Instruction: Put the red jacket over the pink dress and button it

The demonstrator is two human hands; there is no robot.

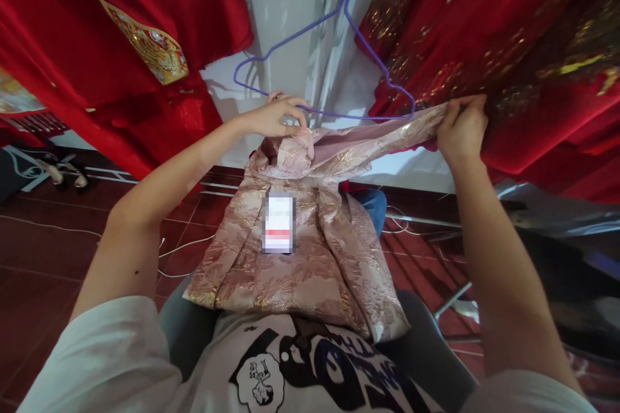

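A pink brocade garment with gold leaf patterns lies across my lap, its upper part raised in front of me. My left hand pinches the gathered cloth at its upper left, close to the lower bar of a thin purple hanger. With closed fingers, my right hand grips the end of a strip of the same fabric and stretches it out to the right. The hanger's right corner meets the upper edge of this strip; whether it is inside the cloth I cannot tell. A blurred white rectangle with a red band rests on the garment's front.
Red garments with gold decoration hang at the left and right. A pale wall or curtain stands behind the hanger. White cables run over the dark red tiled floor. A metal stand is at the right.
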